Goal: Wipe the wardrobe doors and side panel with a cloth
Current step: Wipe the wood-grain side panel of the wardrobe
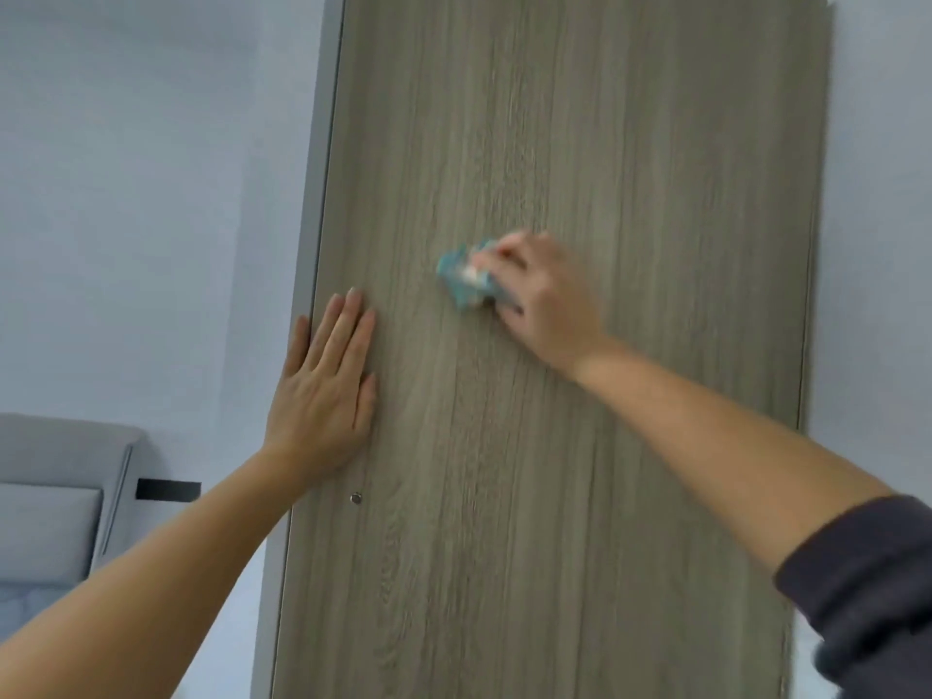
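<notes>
1. The wardrobe panel point(630, 194), wood-grained and upright, fills most of the view. From this angle it could be a door or the side panel; I cannot tell which.
2. The left hand point(323, 396) lies flat on the panel just inside its left edge, fingers straight and together, grasping nothing. I judge it is there to brace the body and steady the panel against the wiping pressure.
3. The right hand point(544, 300) grips a bunched teal cloth point(466, 277), fingers curled over it, and presses it to the panel about midway between the left and right edges, above the level of the left hand. Bunching gives a firm pad to push with. The blur on this hand suggests a stroke in progress.
4. A dark sleeve point(867, 587) is pushed up the right forearm, probably to keep it off the surface.
5. A small metal stud point(356, 497) sits near the panel's left edge, just below the left hand.
6. Count:
   - one panel in view
   - one cloth
   - two hands
   - one stud
   - one pale strip point(315, 194) along the left edge
7. Beyond the left edge are one grey upholstered piece point(50, 496) and one black rectangle point(168, 489) on the wall point(126, 194).
</notes>
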Demonstrator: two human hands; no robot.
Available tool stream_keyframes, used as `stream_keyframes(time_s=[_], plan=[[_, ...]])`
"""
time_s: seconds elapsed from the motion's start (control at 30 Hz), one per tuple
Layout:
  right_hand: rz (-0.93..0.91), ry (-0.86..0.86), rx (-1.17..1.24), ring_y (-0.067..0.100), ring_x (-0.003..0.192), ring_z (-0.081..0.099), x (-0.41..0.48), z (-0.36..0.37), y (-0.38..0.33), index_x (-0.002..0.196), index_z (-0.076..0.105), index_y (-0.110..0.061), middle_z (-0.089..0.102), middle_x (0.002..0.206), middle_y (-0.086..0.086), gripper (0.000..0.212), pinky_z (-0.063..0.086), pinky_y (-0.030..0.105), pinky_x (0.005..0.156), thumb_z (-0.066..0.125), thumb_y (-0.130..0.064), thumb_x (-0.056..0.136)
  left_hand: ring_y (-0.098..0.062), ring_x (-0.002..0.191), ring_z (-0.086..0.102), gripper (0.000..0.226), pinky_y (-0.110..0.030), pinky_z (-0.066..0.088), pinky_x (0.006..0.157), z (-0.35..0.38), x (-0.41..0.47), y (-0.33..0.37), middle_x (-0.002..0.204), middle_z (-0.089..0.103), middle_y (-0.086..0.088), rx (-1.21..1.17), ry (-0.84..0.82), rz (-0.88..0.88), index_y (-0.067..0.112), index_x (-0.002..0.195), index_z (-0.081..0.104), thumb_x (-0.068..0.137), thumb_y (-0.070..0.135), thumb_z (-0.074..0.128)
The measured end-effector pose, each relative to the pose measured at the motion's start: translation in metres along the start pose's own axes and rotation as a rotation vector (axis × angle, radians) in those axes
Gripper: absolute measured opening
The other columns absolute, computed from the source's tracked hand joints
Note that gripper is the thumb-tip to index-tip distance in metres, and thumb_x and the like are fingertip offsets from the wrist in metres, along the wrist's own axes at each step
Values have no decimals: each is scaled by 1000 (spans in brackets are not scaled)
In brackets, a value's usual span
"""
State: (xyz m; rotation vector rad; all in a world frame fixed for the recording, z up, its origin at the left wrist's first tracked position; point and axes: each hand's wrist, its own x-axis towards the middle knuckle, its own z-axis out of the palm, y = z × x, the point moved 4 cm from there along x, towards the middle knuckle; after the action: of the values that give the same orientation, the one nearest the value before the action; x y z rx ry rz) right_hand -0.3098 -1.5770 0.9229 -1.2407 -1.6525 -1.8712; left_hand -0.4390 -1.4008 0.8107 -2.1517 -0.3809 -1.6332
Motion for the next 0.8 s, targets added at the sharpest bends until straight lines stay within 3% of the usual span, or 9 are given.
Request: stream_keyframes(time_s=[0.07,0.1,0.23,0.3,0.37,0.5,0.6,0.67,0.8], plan=[[227,14,-6,30,95,53,19,0,12,120,63,-10,58,109,11,42,50,45,76,67,-10,79,-22,149,4,63,-48,6,120,1,0,1,161,8,-8,-5,-5,0,5,152,16,96,29,28],[191,3,19,30,94,53,17,3,-1,120,64,-10,58,109,11,41,49,44,75,68,-10,79,-22,149,4,62,-48,6,120,0,0,-1,161,8,-9,-8,-4,1,5,152,17,96,29,27],[-627,-265,179,25,86,57,-52,22,-89,111,65,-17,64,106,7,17,47,38,68,58,-15,95,-24,148,10,62,-47,9,120,0,-1,0,160,15,-11,-20,8,9,3,151,22,94,26,29],[-751,-333,173,22,87,57,-42,24,-77,111,66,-20,65,107,4,19,47,36,67,52,-16,98,-24,148,11,62,-48,11,119,-1,-1,-1,160,16,-10,-22,13,8,4,151,23,94,26,30],[-600,-203,91,25,90,58,-5,21,-37,115,66,-17,64,109,7,22,47,37,71,55,-17,96,-23,149,10,61,-48,11,120,0,-1,-1,160,15,-10,-22,8,19,5,151,22,94,26,30],[75,113,-116,33,94,53,61,2,55,121,63,-10,59,108,13,40,50,44,74,65,-10,82,-22,149,6,61,-47,8,120,0,-1,-2,161,10,-8,0,9,23,7,152,17,97,27,30],[387,196,-120,34,99,51,68,6,56,123,60,-9,56,111,13,43,48,40,80,62,-13,81,-21,149,5,61,-46,7,120,0,1,-3,161,10,-8,-6,8,20,7,152,16,97,28,29],[247,112,-50,33,104,48,57,16,26,125,58,-7,56,115,15,46,48,44,85,60,-18,81,-22,149,6,61,-44,6,121,1,0,-4,161,10,-9,-35,5,-1,5,152,16,96,28,29],[-382,-147,55,28,101,52,-11,23,-42,128,54,-11,59,116,11,44,46,41,87,61,-27,87,-22,149,7,62,-41,8,120,-1,1,-7,160,12,-12,-74,12,-24,2,151,17,95,26,29]])
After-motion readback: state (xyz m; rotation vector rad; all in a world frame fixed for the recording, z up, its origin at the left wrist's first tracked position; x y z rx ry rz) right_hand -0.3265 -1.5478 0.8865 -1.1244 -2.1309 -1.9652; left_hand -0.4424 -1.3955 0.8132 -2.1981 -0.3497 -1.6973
